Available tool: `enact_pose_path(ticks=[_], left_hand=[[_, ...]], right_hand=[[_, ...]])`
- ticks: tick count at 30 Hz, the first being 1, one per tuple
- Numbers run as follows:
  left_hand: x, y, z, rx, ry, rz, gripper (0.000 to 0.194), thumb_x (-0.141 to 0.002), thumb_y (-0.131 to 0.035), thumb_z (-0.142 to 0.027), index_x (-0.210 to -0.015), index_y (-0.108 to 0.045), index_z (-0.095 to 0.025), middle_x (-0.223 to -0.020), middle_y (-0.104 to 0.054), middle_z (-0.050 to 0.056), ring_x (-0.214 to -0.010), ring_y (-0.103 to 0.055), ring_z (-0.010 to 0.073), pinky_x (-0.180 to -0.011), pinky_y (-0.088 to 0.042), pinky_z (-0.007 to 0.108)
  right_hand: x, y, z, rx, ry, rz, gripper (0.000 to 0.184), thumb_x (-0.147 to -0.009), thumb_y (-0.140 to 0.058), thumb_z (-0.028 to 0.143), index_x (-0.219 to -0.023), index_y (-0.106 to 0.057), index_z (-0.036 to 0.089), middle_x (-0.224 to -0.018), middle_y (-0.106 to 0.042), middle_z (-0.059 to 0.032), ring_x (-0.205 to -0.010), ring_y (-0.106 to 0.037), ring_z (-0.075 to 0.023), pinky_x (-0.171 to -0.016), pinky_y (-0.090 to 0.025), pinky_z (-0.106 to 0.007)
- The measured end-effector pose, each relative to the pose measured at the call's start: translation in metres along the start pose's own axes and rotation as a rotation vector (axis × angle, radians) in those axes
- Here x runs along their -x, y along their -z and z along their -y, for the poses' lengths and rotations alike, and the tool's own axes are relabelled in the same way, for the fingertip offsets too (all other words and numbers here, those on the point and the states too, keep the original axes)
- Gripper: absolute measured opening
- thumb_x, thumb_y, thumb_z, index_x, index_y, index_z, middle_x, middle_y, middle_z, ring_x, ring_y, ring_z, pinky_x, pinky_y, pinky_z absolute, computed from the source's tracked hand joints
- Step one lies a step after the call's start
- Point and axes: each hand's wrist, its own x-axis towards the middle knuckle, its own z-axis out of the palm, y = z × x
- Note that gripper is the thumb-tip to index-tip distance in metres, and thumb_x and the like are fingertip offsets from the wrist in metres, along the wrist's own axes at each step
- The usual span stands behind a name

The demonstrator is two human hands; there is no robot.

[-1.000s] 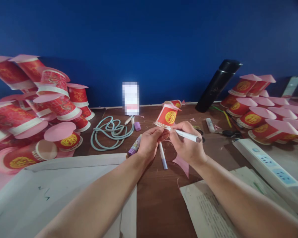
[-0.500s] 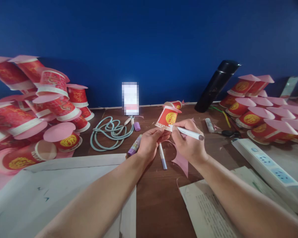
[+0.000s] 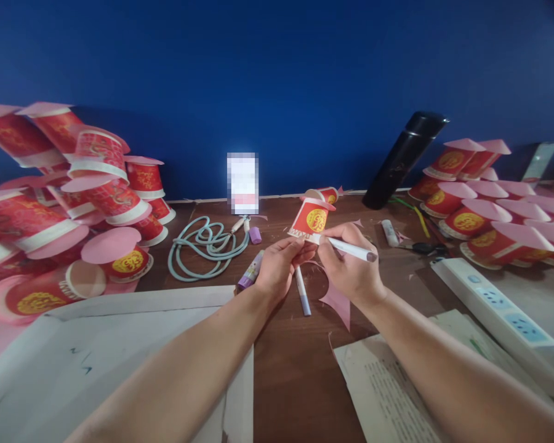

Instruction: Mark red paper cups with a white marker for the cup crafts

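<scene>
My left hand [image 3: 279, 261] grips a red paper cup [image 3: 303, 216] by its white lower band. The cup tilts a little; it bears a round gold emblem, a pink paper disc [image 3: 322, 203] on top and dark zigzag marks along the band. Closed around a white marker [image 3: 353, 248], my right hand [image 3: 348, 261] keeps the tip at that band, right of the marks. Below the hands lies another white pen or cap [image 3: 303, 295], next to a pink paper scrap [image 3: 336, 295]. Behind the held cup, a second red cup [image 3: 331, 195] lies on its side.
Piles of red cups with pink tops stand left [image 3: 106, 200] and right [image 3: 477, 216]. A coiled cable [image 3: 203, 258] runs to a lit phone [image 3: 242, 184]. A black flask [image 3: 401, 163] leans on the blue wall. Cardboard [image 3: 133, 344], a booklet [image 3: 383, 381] and a power strip [image 3: 493, 301] lie nearer.
The marker's back end has dipped slightly and moved left as its tip stays by the cup's white band. The left hand's grip on the cup looks unchanged.
</scene>
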Motion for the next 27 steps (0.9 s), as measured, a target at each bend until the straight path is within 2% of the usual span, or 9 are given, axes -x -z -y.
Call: enact_pose_path(ticks=[19,27], left_hand=[[0.0006,-0.0006,-0.0019,0.016,0.002,-0.015,0.013,-0.068,-0.072,-0.022,-0.071,-0.067,-0.01,-0.075,-0.07,0.006,-0.072,-0.065,0.0128,-0.08,-0.048,0.028],[0.0,0.0006,-0.0017,0.02,-0.008,-0.036,0.013,-0.068,-0.072,-0.022,-0.072,-0.068,-0.011,-0.073,-0.07,0.005,-0.069,-0.065,0.0109,-0.077,-0.048,0.026]], right_hand=[[-0.0011,0.0014,0.002,0.012,-0.012,0.007,0.006,-0.077,-0.056,0.025,-0.08,-0.058,0.02,-0.075,-0.066,-0.0009,-0.066,-0.061,-0.0148,-0.062,-0.046,-0.028],[-0.0006,0.0019,0.0036,-0.019,-0.076,0.063,0.008,-0.078,-0.055,0.028,-0.076,-0.058,0.021,-0.07,-0.065,0.0006,-0.06,-0.057,-0.013,-0.056,-0.043,-0.026]])
